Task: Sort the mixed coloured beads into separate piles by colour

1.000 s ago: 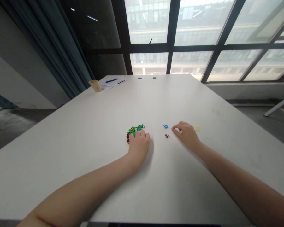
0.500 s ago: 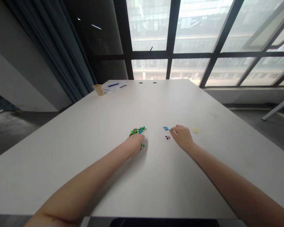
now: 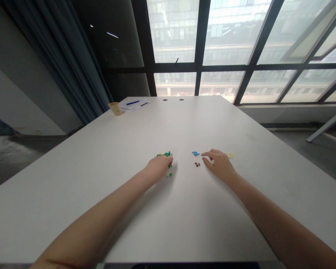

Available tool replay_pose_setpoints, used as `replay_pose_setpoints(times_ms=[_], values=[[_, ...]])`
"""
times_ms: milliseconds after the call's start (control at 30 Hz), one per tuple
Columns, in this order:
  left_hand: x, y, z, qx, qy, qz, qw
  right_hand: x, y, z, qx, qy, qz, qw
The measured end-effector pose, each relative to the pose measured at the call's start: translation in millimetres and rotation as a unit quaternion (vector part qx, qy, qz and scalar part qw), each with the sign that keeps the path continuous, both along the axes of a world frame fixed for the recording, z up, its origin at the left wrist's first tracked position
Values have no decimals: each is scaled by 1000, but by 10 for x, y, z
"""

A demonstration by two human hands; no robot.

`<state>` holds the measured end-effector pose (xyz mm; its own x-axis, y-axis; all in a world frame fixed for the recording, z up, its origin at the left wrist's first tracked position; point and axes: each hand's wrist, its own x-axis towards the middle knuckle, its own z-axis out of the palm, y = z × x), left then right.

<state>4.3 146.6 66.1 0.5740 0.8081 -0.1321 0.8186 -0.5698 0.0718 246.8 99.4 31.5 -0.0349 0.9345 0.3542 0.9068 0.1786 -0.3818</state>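
Left hand (image 3: 159,167) cupped on brick pile (image 3: 164,154), grip unclear; right hand (image 3: 220,164) half open, nothing visible held, blue bricks (image 3: 195,153) at 10 o'clock; papers (image 3: 134,104) unreadable.

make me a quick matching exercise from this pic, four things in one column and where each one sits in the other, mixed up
Things:
1. blue bricks
2. dark red bricks
3. pale yellow bricks
4. paper cup

Places:
A. beside the papers at the far end of the table
B. between the left hand and right hand, nearer the camera
C. just past the right hand's knuckles
D. between the hands, farther from the camera

Pairs: 1-D, 2-B, 3-C, 4-A
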Motion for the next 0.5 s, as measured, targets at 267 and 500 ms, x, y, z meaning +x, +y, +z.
replay_pose_setpoints(times_ms=[267, 500], values=[[127, -92, 28, 51, -100, -24, 993, -185, -116, -78, 2, 33, 115, 993], [236, -173, -53, 203, -173, -209, 941, -290, -139, -137, 56, 65, 150, 985]])
